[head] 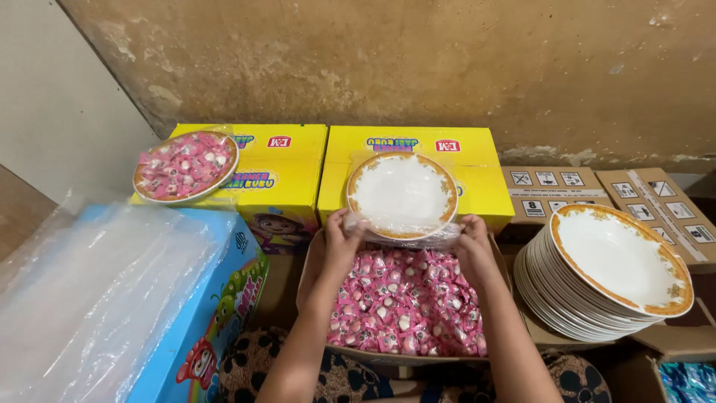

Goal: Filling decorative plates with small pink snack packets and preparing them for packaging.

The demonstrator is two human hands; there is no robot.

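Note:
Both my hands hold up a white plate [403, 192] with an orange-gold patterned rim, tilted toward me, above an open cardboard box of pink wrapped candies [406, 302]. A clear plastic bag [403, 237] is gathered under the plate's lower edge. My left hand [341, 237] grips the plate's lower left rim and the plastic. My right hand [471, 240] grips the lower right rim and the plastic.
A wrapped plate filled with pink candies [185, 166] rests on a yellow carton [280, 173]. A second yellow carton [477, 160] stands behind the held plate. A stack of matching plates [604, 272] sits at the right on brown cartons [671, 205]. Clear plastic sheets [97, 291] cover a blue box [224, 313] at left.

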